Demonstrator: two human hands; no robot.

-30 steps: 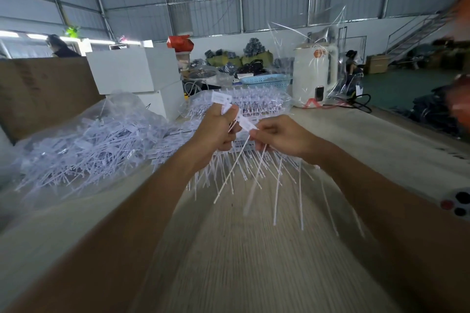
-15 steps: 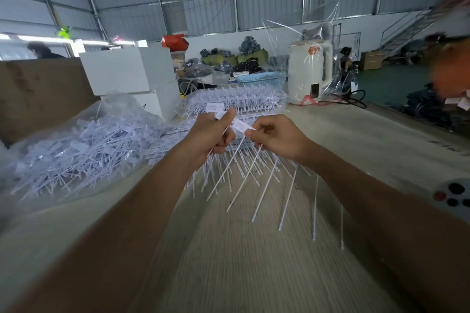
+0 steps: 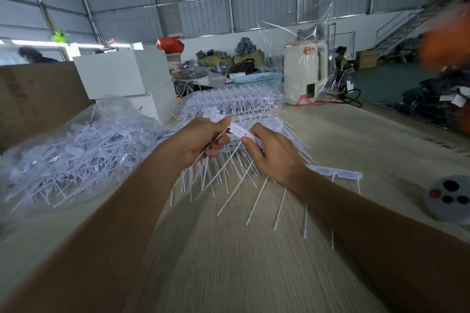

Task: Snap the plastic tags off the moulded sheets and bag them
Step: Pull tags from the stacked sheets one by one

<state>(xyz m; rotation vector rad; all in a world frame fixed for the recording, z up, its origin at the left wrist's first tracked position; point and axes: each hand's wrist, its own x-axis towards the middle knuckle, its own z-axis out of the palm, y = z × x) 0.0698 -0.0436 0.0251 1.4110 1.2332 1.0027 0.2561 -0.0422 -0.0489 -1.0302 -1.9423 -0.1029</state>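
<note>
A white moulded sheet of tags (image 3: 254,140) is held above the table (image 3: 229,262) at the centre of the view, its flat label heads at the top and its thin tails fanning downward and toward the camera. The left hand (image 3: 201,142) has its fingers curled around a bunch of tags at the head end, thumb pressed on top of a label. The right hand (image 3: 274,157) pinches the adjoining label of the sheet between thumb and forefinger, the remaining fingers loosely bent beneath it. The two hands are close together, nearly touching at the fingertips. A short strip of label heads (image 3: 338,173) lies on the table just beyond the right wrist. To the left, a clear plastic bag (image 3: 63,155) rests on the table, filled with loose separated tags. Behind the hands, a stack of unprocessed sheets (image 3: 229,101) sits partly in clear wrapping. Two white boxes (image 3: 122,79) stand stacked behind the bag, next to a brown cardboard panel (image 3: 38,94). A white kettle (image 3: 305,71) wrapped in clear film stands at the far side of the table, and a grey round device with dark buttons (image 3: 450,198) lies near the right edge.
</note>
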